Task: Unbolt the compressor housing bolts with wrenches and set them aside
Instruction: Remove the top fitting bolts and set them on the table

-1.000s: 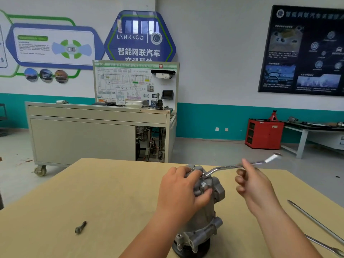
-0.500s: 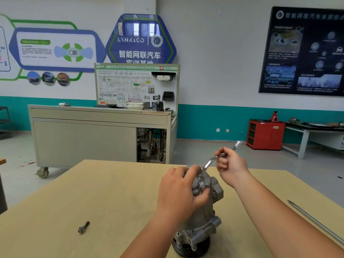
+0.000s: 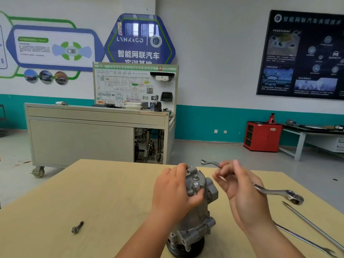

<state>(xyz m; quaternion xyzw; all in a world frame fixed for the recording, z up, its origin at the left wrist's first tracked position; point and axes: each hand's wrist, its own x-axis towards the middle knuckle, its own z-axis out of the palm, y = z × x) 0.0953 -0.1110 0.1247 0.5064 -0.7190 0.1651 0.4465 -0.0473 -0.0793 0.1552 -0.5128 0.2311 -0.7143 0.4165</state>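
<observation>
A grey metal compressor (image 3: 197, 216) stands upright on the wooden table (image 3: 96, 198). My left hand (image 3: 173, 190) grips its upper housing from the left, thumb by a bolt head (image 3: 195, 184). A second bolt head (image 3: 195, 176) shows just above. My right hand (image 3: 238, 185) holds a silver ring wrench (image 3: 279, 193) to the right of the compressor, lifted clear of the bolts. One ring end points right, the other end sticks out past my fingers at the back. A removed bolt (image 3: 77, 227) lies on the table at the left.
Two more long wrenches (image 3: 312, 229) lie on the table at the right front. Beyond the table stand a beige wheeled training bench (image 3: 83, 133), a red cabinet (image 3: 262, 136) and a grey workbench (image 3: 307, 135) along the wall.
The wrench came off the top bolt. My right hand swung it round, so its ring end now points right and down. My left hand kept its grip on the compressor.
</observation>
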